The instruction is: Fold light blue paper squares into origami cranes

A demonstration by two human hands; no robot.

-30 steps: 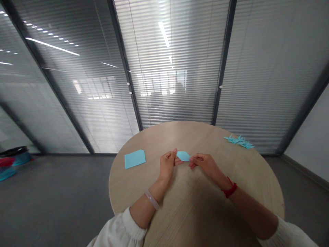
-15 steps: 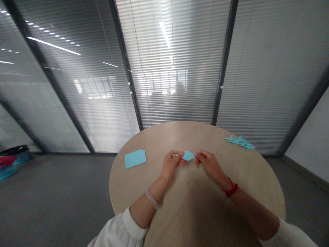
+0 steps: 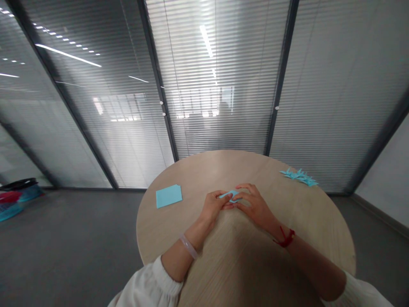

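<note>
A small folded piece of light blue paper [image 3: 230, 195] sits between my two hands, just above the round wooden table [image 3: 255, 166]. Its thin strip shows, and the rest is hidden by my fingers. My left hand [image 3: 212, 205] pinches its left end. My right hand [image 3: 252, 201] curves over its right end, with the fingertips pressing on the paper. To the left lies a flat stack of light blue square paper [image 3: 169, 196]. Several folded paper cranes in the same blue [image 3: 298, 177] lie in a pile near the far right rim.
Glass partitions with slatted blinds [image 3: 220, 85] stand behind the table. Grey carpet [image 3: 73, 238] surrounds it. A stack of coloured baskets [image 3: 15, 200] sits on the floor at far left. A blurred person [image 3: 225, 111] shows behind the blinds.
My hands have come closer together, and my right hand has moved over the paper. The paper now looks narrower, with more of it covered by my fingers.
</note>
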